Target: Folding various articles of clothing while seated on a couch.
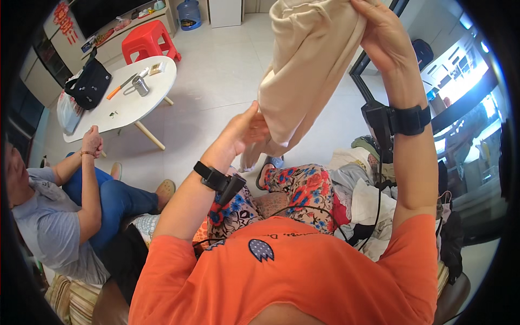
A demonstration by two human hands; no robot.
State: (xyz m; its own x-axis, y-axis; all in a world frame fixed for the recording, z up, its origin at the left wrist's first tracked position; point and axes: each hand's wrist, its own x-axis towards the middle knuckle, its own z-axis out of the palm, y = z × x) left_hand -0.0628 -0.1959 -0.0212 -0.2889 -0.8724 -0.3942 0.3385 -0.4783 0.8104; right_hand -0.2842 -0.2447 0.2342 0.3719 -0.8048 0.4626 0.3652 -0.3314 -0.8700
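Observation:
A beige cloth garment (304, 73) with a gathered band, probably trousers, hangs in front of me above the floor. My right hand (384, 38) is raised and grips its upper edge near the band, part of which is cut off by the top of the view. Lower down, my left hand (248, 128) rests against the garment's left edge with the thumb pointing up. Whether its fingers pinch the cloth cannot be made out. The garment's lower end dangles over my knees, where I sit in patterned trousers (300, 187).
Heaped clothes (365, 195) lie beside my right leg. To my left sits another person (61, 219) with hands together. A white oval table (134, 105) bears a black bag (90, 81), an orange-handled knife (118, 89) and a metal mug (140, 86). Behind it stands a red stool (148, 40).

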